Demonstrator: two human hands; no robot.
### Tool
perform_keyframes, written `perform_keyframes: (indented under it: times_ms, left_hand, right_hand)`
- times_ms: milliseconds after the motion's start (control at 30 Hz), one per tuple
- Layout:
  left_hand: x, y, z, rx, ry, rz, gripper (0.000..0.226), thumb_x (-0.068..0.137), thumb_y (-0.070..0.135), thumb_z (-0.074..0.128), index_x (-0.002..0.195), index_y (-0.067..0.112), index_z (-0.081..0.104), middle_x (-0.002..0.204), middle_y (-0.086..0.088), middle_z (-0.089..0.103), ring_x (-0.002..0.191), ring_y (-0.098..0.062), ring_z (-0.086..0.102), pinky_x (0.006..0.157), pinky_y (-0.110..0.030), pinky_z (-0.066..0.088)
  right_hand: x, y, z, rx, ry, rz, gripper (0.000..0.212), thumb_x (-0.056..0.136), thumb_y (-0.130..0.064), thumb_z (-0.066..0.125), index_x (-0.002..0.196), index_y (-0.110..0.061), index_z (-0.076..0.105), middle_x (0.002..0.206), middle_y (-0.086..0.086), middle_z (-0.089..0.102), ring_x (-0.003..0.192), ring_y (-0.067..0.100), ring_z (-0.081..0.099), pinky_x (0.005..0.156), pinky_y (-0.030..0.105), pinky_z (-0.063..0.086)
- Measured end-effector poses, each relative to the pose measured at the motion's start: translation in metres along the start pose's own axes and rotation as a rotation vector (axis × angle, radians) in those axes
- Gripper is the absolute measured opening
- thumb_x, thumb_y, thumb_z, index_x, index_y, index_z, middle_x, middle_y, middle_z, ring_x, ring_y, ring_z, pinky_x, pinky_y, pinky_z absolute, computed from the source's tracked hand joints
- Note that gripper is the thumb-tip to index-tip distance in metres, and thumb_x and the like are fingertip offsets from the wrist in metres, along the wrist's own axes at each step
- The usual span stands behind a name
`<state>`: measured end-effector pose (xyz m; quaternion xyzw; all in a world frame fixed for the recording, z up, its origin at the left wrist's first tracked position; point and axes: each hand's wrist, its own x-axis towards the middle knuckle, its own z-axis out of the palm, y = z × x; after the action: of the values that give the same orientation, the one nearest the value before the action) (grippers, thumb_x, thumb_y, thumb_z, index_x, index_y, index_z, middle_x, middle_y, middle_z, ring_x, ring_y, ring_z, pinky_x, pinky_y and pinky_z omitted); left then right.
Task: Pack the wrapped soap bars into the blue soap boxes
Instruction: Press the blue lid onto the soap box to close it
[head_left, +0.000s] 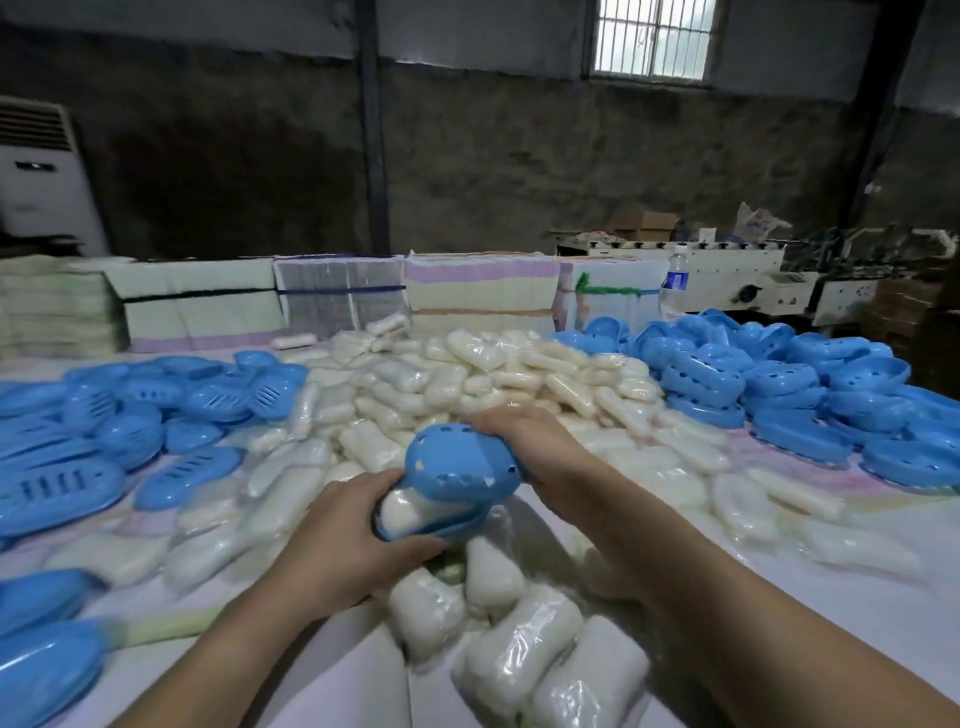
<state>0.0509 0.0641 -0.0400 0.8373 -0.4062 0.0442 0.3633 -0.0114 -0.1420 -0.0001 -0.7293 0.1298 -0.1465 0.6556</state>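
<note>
Soap bar (410, 512), wrapped, sits in the blue base (441, 522) that your left hand (348, 540) grips from below, fingers curled under it. Your right hand (530, 441) clasps the holed blue lid (457, 462), tilted over the bar with a gap showing. You're closing the box; next, I'd judge, you need to line up the rims and press. One bar, one lid, one base are in hand; loose bars (467, 374) beyond your hands and blue shells (779, 384) either side are too many to count.

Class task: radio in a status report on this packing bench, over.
Left hand grips box base, wrapped soap bar seated inside. Right hand holds blue lid tilted over it, not closed. Nothing in the way.
</note>
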Motion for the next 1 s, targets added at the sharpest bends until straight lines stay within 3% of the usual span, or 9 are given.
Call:
perform_keyframes:
  times_ms: [67,133,233,367,467,567,700,900,1000]
  left_hand:
    - [0.001,-0.001,0.002,-0.006,0.017,0.006,0.057,0.065,0.050,0.086,0.118,0.036,0.069,0.099,0.016,0.072,0.088,0.003,0.063,0.073,-0.018,0.049]
    - [0.001,-0.001,0.003,-0.036,0.027,0.003,0.054,0.065,0.044,0.087,0.115,0.036,0.070,0.093,0.017,0.072,0.083,0.004,0.064,0.066,-0.011,0.046]
    - [0.000,-0.001,0.002,-0.072,0.026,-0.008,0.055,0.062,0.044,0.085,0.114,0.038,0.070,0.092,0.018,0.071,0.084,0.003,0.065,0.067,-0.013,0.049]
    - [-0.001,0.001,0.002,-0.128,0.049,-0.074,0.063,0.053,0.057,0.082,0.112,0.045,0.066,0.094,0.025,0.071,0.084,0.006,0.066,0.070,-0.017,0.053]
    - [-0.002,0.004,0.001,-0.201,0.085,-0.132,0.064,0.045,0.062,0.084,0.104,0.050,0.063,0.095,0.034,0.067,0.083,0.010,0.065,0.065,-0.008,0.049]
    - [-0.002,0.006,0.000,-0.300,0.109,-0.159,0.066,0.049,0.048,0.093,0.108,0.042,0.065,0.098,0.031,0.069,0.085,0.007,0.067,0.068,-0.011,0.051]
    - [-0.001,0.016,-0.005,-0.560,0.175,-0.234,0.068,0.055,0.031,0.095,0.116,0.030,0.067,0.101,0.011,0.076,0.089,-0.006,0.073,0.077,-0.028,0.059]
    - [-0.002,0.028,-0.002,-1.177,0.100,-0.209,0.056,0.071,0.004,0.084,0.123,0.012,0.066,0.121,-0.007,0.072,0.107,-0.026,0.071,0.091,-0.033,0.058]
    - [-0.002,0.031,0.002,-1.327,0.040,-0.231,0.047,0.081,0.007,0.068,0.127,0.002,0.061,0.122,-0.017,0.070,0.108,-0.028,0.070,0.091,-0.031,0.058]
  right_hand:
    - [-0.002,0.009,0.006,-0.209,0.010,-0.093,0.019,0.092,-0.026,0.064,0.099,-0.012,0.075,0.093,0.003,0.070,0.083,0.014,0.063,0.070,0.027,0.048]
    - [-0.003,0.018,0.011,-0.402,-0.046,-0.154,0.021,0.093,-0.030,0.063,0.108,-0.019,0.072,0.104,-0.002,0.068,0.097,0.015,0.062,0.084,0.030,0.049]
    - [-0.006,0.025,0.012,-0.470,-0.128,-0.185,0.050,0.086,-0.046,0.064,0.132,-0.026,0.059,0.130,-0.003,0.057,0.116,0.012,0.055,0.106,0.034,0.043]
    - [-0.014,0.026,0.001,-0.399,-0.340,-0.253,0.065,0.074,-0.046,0.073,0.133,-0.051,0.045,0.132,-0.013,0.047,0.118,0.009,0.054,0.101,0.035,0.049]
    - [-0.014,0.029,-0.003,-0.563,-0.399,-0.399,0.077,0.073,-0.034,0.081,0.138,-0.044,0.041,0.134,-0.020,0.041,0.124,0.004,0.048,0.101,0.031,0.048]
    - [-0.014,0.028,-0.003,-0.452,-0.352,-0.389,0.078,0.069,-0.025,0.082,0.136,-0.040,0.045,0.132,-0.017,0.045,0.120,0.002,0.051,0.098,0.031,0.051]
    - [-0.017,0.025,-0.001,-0.291,-0.288,-0.375,0.075,0.070,-0.022,0.083,0.135,-0.042,0.050,0.129,-0.012,0.053,0.114,0.011,0.058,0.090,0.035,0.056]
    - [-0.024,0.017,0.013,-0.116,-0.159,-0.371,0.069,0.060,-0.038,0.083,0.124,-0.044,0.058,0.115,-0.010,0.062,0.098,0.008,0.067,0.083,0.025,0.055]
    - [-0.027,0.015,0.015,-0.063,-0.168,-0.368,0.069,0.062,-0.039,0.082,0.126,-0.039,0.058,0.120,-0.003,0.061,0.100,0.010,0.067,0.085,0.029,0.056]
